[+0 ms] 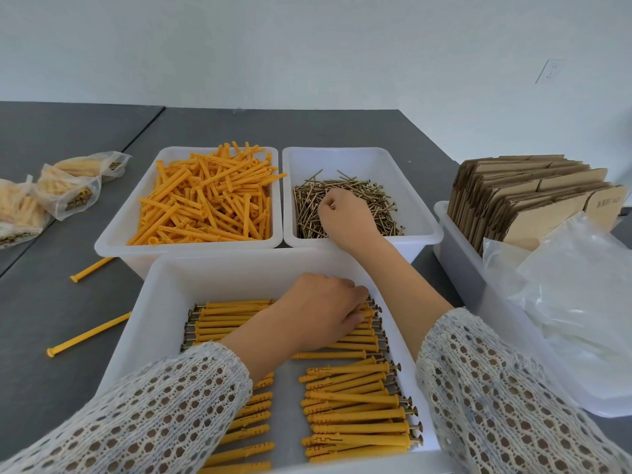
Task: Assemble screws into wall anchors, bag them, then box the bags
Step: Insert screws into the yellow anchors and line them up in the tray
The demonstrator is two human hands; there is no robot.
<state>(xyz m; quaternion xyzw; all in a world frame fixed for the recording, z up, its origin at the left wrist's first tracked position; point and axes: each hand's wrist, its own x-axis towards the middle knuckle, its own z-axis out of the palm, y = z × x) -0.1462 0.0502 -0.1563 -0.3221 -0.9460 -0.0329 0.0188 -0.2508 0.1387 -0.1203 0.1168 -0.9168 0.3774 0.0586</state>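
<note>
A near white bin holds rows of assembled yellow anchors with screws. My left hand lies palm down on the top row, fingers curled over the anchors' screw ends. Behind it, a white bin holds a pile of brass screws. My right hand is in that pile, fingers curled and pinching at screws. To its left, another white bin is full of loose yellow anchors.
Filled plastic bags lie at the far left of the grey table. Two loose yellow anchors lie left of the near bin. At right, a white bin holds flat cardboard boxes and clear plastic bags.
</note>
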